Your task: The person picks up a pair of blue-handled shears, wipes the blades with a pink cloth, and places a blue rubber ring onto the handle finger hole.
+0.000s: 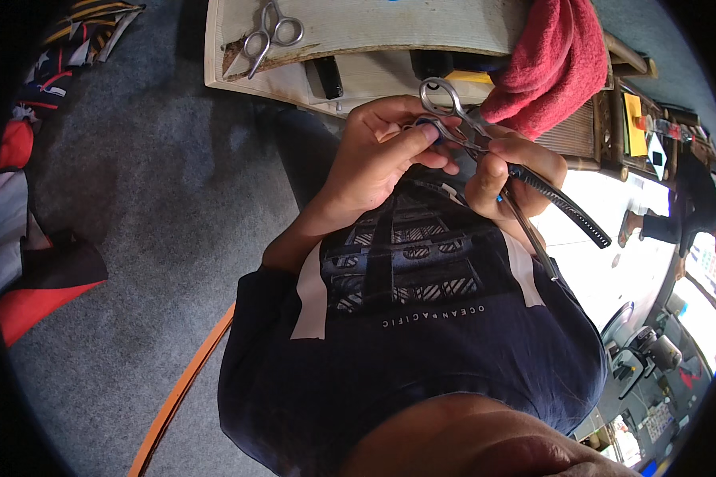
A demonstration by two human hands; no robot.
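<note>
A pair of thinning shears (564, 203) is held between my two hands, its toothed blade and plain blade spread apart. My right hand (513, 170) grips the shears around the pivot and the base of the blades, which point down and to the right. My left hand (376, 155) is at the finger rings, its thumb pressed on a small blue piece at the lower ring. The upper ring stands free of the fingers. Another pair of silver hair scissors (268, 39) lies on the worn wooden table top (382, 27) beyond my hands.
A red towel (549, 65) hangs over the table's right end. Beneath the chipped edge, a black object (325, 77) lies in a compartment. Bamboo furniture (611, 134) stands at right, with a person (692, 203) beyond. Red and black fabric (53, 262) lies on the grey carpet (155, 197).
</note>
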